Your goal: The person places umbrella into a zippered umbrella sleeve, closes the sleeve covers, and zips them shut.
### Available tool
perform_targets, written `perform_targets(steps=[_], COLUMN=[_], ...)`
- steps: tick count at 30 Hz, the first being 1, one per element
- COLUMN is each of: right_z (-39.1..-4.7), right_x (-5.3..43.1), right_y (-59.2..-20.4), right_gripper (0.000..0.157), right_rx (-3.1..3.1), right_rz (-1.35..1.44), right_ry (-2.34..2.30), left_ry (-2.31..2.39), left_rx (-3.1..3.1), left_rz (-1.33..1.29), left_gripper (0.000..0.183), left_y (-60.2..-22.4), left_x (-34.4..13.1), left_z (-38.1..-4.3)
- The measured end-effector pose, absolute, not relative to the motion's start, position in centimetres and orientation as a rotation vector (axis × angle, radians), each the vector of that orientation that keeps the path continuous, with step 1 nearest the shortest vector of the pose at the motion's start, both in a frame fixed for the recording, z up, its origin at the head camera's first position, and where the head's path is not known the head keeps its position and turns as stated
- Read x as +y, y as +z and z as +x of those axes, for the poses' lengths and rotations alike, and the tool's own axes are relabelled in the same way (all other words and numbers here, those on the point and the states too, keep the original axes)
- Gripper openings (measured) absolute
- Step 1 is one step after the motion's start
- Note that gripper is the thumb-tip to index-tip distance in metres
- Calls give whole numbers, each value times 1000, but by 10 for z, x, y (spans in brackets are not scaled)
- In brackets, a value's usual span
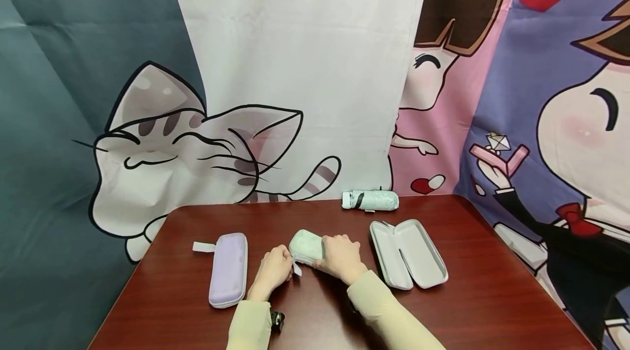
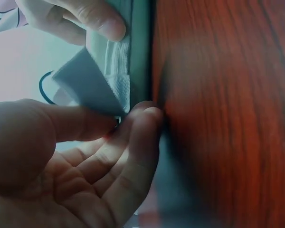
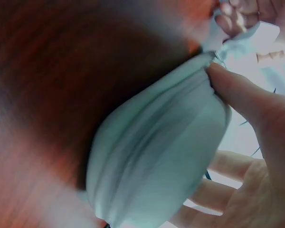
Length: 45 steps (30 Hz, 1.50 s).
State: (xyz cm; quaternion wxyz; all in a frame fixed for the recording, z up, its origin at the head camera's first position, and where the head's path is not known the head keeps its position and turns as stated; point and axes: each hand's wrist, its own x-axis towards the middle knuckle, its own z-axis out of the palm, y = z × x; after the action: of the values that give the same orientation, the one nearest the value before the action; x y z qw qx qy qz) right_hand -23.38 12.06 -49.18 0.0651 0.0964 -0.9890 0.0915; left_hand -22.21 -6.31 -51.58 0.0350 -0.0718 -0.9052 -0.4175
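Cartoon-print backdrop (image 1: 305,65) (smiling cat (image 1: 143,175) included), glossy reddish-brown table (image 1: 482,311)

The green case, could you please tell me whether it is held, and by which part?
The right hand grips the green case around its body; the left hand pinches at its end, beside the fabric tab.

Pale-yellow cloth left sleeve (image 1: 250,327) was long and plain | small blocky black wrist device (image 1: 276,324) with yellowish-green mark (image 1: 279,316) sat just beside it | pale-yellow cloth right sleeve (image 1: 389,310) matched | left hand (image 1: 274,269), right hand (image 1: 342,257) were bare
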Motion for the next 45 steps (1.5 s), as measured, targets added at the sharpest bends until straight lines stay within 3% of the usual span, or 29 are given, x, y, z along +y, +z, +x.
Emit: perform_targets(steps=[11, 20, 33, 40, 45], right_z=[-226, -220, -202, -204, -203], right_x=[114, 112, 113, 113, 118], right_y=[-491, -488, -498, -498, -492], right_gripper=[63, 50, 43, 42, 38], right_rx=[-2975, -2918, -2922, -2911, -2934], right_rz=[225, 273, 250, 291, 337], right_ry=[238, 462, 685, 737, 799], left_ry=[-1629, -1872, -1827, -1759, -1435], left_rx=[-2687, -2628, -2721, -2769, -2827], left_rz=[-106, -73, -147, -163, -222], left_gripper=[16, 31, 24, 31, 31], left_y=[-523, -520, -529, -521, -512], left_x=[-59, -55, -54, -56, -58], left_z=[-236, -247, -251, -258, -261])
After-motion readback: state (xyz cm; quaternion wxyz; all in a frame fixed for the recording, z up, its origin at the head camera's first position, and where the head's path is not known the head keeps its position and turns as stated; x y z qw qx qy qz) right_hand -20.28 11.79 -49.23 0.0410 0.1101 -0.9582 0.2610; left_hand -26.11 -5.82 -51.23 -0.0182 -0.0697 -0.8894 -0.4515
